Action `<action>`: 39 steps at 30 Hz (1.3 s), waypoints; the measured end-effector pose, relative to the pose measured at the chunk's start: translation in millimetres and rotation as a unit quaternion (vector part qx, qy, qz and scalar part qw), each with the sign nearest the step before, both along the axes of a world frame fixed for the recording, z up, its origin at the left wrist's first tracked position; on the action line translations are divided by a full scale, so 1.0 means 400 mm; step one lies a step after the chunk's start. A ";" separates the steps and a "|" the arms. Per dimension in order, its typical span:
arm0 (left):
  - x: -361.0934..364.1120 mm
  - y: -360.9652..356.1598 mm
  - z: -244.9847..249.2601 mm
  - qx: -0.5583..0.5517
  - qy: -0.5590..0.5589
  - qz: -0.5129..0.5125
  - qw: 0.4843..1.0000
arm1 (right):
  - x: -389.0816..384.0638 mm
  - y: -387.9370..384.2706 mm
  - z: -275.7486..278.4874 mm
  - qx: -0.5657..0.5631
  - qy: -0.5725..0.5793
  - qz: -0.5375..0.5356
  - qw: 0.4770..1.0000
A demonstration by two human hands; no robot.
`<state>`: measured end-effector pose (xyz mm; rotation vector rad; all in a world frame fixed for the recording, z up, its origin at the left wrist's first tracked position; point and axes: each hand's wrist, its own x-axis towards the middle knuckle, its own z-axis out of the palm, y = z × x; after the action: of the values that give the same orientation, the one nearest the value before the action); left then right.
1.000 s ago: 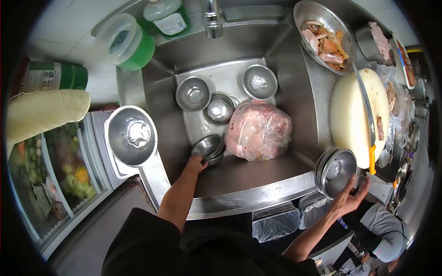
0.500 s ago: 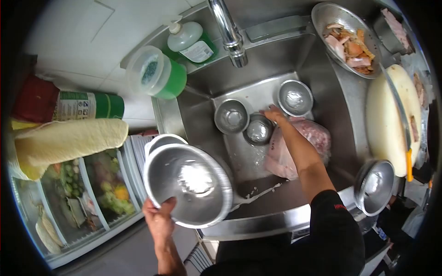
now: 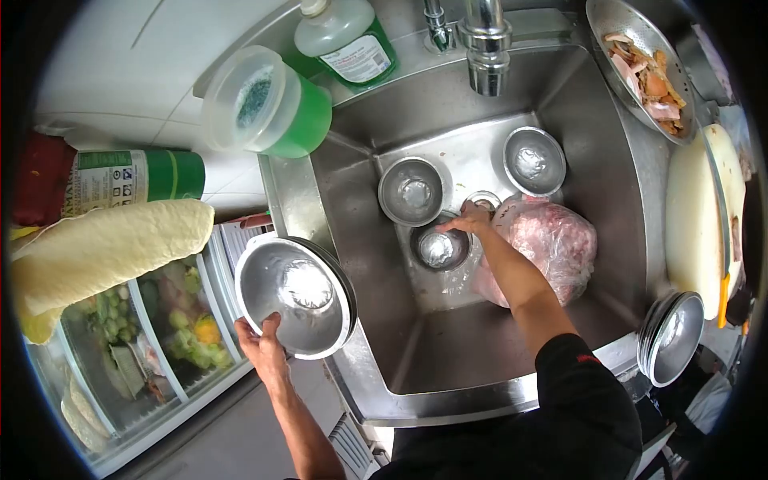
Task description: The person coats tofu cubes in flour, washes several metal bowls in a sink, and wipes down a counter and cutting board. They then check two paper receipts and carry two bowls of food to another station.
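Note:
My left hand (image 3: pixel 262 336) is closed on the rim of a stack of large metal bowls (image 3: pixel 298 292), tilted at the sink's left edge with the thumb inside the top bowl. Down in the sink my right hand (image 3: pixel 472 218) pinches the rim of a small metal bowl (image 3: pixel 439 246), its thumb over the inside. Two more small bowls, the left bowl (image 3: pixel 410 192) and the right bowl (image 3: pixel 534 162), sit on the sink floor. Beside my right forearm lies a clear plastic bag of pinkish meat (image 3: pixel 552 244), partly hidden by the arm.
A faucet (image 3: pixel 486 48) hangs over the sink (image 3: pixel 448 344). Soap bottle (image 3: pixel 352 44) and green-filled tub (image 3: pixel 280 112) stand back left. A colander of scraps (image 3: pixel 640 80), a board (image 3: pixel 692 216) with a knife (image 3: pixel 720 208), and stacked bowls (image 3: pixel 672 340) line the right side.
The large bowls in my left hand have swung left, off the sink opening. My right hand and the small bowl have shifted toward the sink's front, uncovering the drain. The view has shifted too.

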<state>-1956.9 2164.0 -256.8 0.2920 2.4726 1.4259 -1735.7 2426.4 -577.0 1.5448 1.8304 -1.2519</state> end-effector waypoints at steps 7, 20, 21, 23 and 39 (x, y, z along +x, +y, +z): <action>0.001 0.009 0.011 -0.011 -0.176 0.024 0.984 | -0.012 -0.060 0.059 0.005 -0.044 0.015 0.999; 0.028 0.022 0.008 -0.059 -0.186 0.058 0.979 | -0.010 -0.229 -0.025 0.032 0.049 0.090 0.994; 0.029 0.020 0.005 -0.037 -0.185 0.052 0.981 | -0.006 -0.240 -0.032 0.033 0.049 0.089 0.994; 0.028 0.013 0.000 -0.015 -0.184 0.045 0.982 | 0.000 -0.257 -0.026 0.018 0.065 0.100 0.993; 0.033 0.011 -0.001 -0.014 -0.194 0.022 0.981 | 0.002 -0.243 0.042 -0.015 0.012 0.161 0.987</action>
<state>-1943.9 2168.2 -257.2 -0.0456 2.1872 1.3167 -1735.1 2329.2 -560.2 1.1616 1.9695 -1.1416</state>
